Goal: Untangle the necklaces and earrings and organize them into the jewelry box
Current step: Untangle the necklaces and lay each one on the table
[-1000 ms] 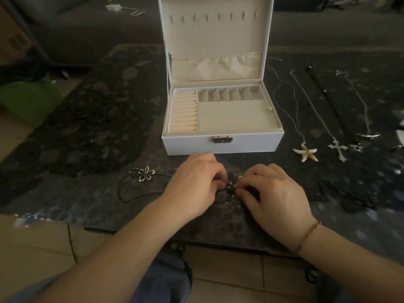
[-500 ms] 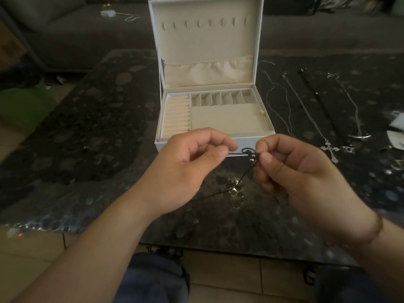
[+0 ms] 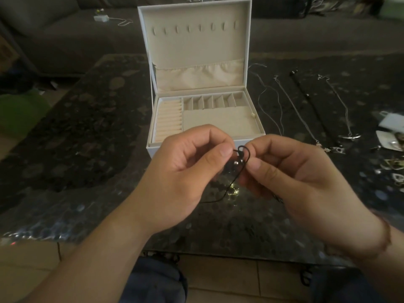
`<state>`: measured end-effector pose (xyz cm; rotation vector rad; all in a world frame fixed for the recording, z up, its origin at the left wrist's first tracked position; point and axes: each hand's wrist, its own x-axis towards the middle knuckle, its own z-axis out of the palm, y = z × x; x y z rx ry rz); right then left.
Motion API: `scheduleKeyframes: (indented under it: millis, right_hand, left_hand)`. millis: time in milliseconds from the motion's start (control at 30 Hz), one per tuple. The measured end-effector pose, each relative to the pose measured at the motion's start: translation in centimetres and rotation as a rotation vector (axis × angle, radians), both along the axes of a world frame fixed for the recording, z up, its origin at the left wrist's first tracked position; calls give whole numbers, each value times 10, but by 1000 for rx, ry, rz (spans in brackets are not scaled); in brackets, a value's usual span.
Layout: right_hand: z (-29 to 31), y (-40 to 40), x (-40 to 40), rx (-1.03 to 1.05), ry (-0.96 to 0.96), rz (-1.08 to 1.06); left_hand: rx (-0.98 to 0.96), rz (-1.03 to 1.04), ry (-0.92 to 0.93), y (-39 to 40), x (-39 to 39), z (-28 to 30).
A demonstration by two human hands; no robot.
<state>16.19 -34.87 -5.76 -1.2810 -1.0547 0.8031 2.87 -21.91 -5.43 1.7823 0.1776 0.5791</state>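
A black cord necklace (image 3: 240, 158) with a small metal bead hangs between my hands above the table. My left hand (image 3: 188, 169) pinches one part of the cord with thumb and forefinger, and my right hand (image 3: 290, 173) pinches the looped end. The rest of the cord trails down toward the table behind my left hand. Behind my hands stands the white jewelry box (image 3: 203, 119), lid up, its cream compartments holding nothing I can see. Several necklaces lie straightened out to its right, among them a thin silver chain (image 3: 271, 106) and a black cord (image 3: 314, 110).
The dark patterned glass table (image 3: 76, 149) carries loose earrings and small cards (image 3: 391, 132) at the far right edge. A grey sofa runs along the back with a white charger (image 3: 101, 17) on it. A green object (image 3: 19, 112) sits on the floor at left.
Both hands lifted the black cord necklace off the table and brought it up closer to the camera. In the last half second they drew nearer together around the cord's loop.
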Motion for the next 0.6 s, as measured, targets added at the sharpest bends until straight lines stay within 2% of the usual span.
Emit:
scheduleKeyframes:
  millis: [300, 433, 533, 600]
  right_hand:
    - [3, -1, 0, 28, -183, -78]
    - [4, 0, 0, 22, -192, -143]
    - [4, 0, -2, 23, -179, -184]
    - [3, 0, -2, 47, -217, -235]
  left_hand:
    - [11, 75, -34, -4, -1, 1]
    - [-3, 171, -65, -10, 2, 1]
    - [-105, 205, -71, -16, 6, 0]
    - [-240, 208, -57, -17, 7, -1]
